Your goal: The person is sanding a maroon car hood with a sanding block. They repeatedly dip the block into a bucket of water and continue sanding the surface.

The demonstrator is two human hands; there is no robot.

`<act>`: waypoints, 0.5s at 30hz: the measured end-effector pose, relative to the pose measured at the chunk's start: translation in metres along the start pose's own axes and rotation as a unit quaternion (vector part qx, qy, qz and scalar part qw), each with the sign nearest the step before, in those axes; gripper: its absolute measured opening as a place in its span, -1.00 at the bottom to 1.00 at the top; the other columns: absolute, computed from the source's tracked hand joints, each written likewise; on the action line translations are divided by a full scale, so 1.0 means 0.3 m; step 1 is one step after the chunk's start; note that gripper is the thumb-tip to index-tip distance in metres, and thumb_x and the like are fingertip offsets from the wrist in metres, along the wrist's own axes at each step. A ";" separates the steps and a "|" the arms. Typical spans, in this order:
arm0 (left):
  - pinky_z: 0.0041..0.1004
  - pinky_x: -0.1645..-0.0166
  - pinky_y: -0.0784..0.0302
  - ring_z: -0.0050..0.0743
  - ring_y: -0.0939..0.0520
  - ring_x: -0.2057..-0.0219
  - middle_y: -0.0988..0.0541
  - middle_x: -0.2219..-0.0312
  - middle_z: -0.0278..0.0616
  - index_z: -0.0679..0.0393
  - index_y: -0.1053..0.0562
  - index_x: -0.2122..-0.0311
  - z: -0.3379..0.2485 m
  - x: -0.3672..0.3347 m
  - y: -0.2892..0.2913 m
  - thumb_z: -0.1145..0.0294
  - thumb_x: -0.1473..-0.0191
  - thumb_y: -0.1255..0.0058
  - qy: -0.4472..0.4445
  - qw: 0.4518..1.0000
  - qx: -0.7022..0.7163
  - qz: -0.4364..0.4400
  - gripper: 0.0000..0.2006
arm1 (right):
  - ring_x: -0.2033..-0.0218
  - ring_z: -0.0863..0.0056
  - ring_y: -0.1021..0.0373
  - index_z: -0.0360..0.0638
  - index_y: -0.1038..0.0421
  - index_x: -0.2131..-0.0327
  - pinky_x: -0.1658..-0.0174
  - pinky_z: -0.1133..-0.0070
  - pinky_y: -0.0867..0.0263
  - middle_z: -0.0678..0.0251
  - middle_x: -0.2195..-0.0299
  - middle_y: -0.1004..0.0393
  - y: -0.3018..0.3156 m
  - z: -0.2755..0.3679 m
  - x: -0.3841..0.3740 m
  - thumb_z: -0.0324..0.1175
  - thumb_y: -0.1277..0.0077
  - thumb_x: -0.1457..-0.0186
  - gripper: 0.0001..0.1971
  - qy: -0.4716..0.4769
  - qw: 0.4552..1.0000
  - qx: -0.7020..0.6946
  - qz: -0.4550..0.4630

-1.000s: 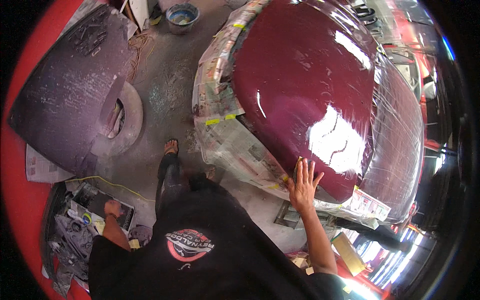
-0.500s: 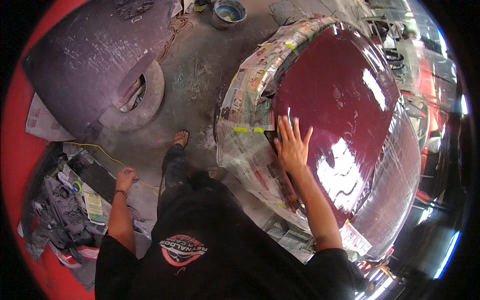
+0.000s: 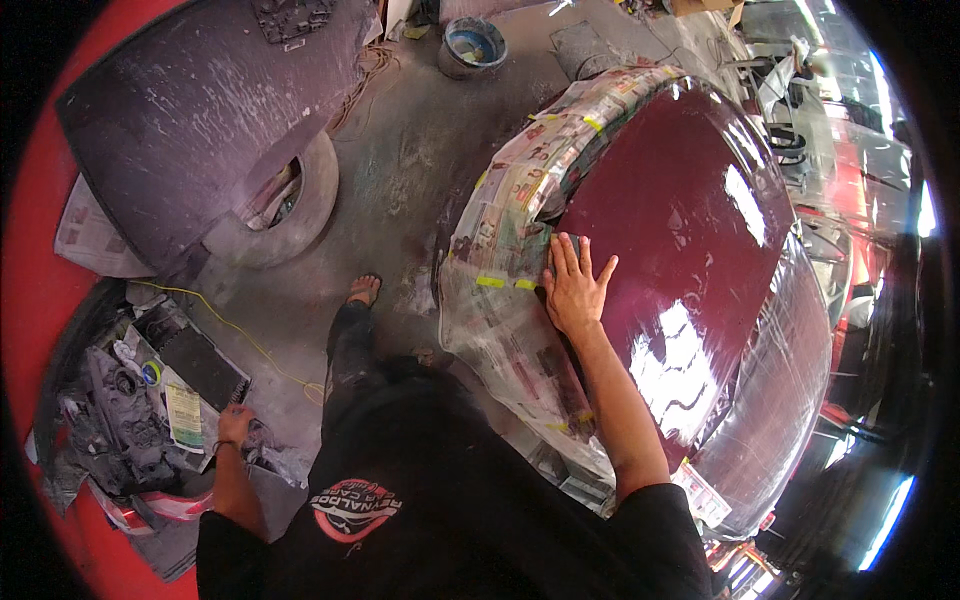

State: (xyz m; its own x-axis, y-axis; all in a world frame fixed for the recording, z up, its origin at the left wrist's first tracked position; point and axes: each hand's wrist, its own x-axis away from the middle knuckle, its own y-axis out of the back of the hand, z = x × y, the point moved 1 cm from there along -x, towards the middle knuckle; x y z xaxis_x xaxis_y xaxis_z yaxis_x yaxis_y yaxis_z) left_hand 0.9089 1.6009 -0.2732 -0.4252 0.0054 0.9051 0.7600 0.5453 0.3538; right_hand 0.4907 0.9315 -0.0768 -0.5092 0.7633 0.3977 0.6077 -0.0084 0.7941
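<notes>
My right hand (image 3: 575, 297) lies flat, fingers stretched, on a glossy maroon car panel (image 3: 660, 210), close to its left edge. Newspaper masking (image 3: 500, 245) with strips of yellow tape (image 3: 490, 282) borders the panel there. Down at the left, my left hand (image 3: 236, 424) is closed beside the lower corner of a dark flat rectangular thing (image 3: 205, 365). What its fingers hold, if anything, is too small to make out. Around that hand lie a printed sheet (image 3: 186, 415), a roll of tape (image 3: 151, 373) and dusty grey clutter (image 3: 120, 415).
A dull purple-grey panel (image 3: 200, 120) with a round wheel-arch opening stands at the upper left. A bucket (image 3: 472, 48) sits on the grey floor (image 3: 390, 170). Near the clutter runs a yellow cord (image 3: 235, 325). Clear plastic sheeting (image 3: 770, 390) covers the right side of the car.
My left hand has moved down toward me, to the dark flat thing's corner. My right hand has slid slightly left, toward the panel's masked edge. The view has shifted a little.
</notes>
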 end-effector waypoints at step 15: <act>-0.13 -0.25 -0.57 -0.07 -0.66 -0.13 -0.71 -0.02 -0.20 -0.19 -0.70 0.01 0.528 0.115 0.290 0.14 -0.21 -0.22 -0.216 0.712 -0.660 0.102 -0.74 | -0.64 0.20 0.20 0.15 0.00 -0.58 -0.52 -0.33 0.41 0.42 -0.64 0.09 0.012 -0.124 -0.282 0.24 0.27 -0.49 -0.24 -0.087 0.991 -0.094 -0.044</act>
State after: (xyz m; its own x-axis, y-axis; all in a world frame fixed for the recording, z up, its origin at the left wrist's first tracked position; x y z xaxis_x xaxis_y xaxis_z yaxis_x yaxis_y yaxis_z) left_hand 0.8825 1.7813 -0.2486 -0.1338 0.3839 0.9136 0.5057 -0.7664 0.3961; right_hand 0.5134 0.8429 -0.0904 -0.4320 0.8664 0.2505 0.4334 -0.0441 0.9001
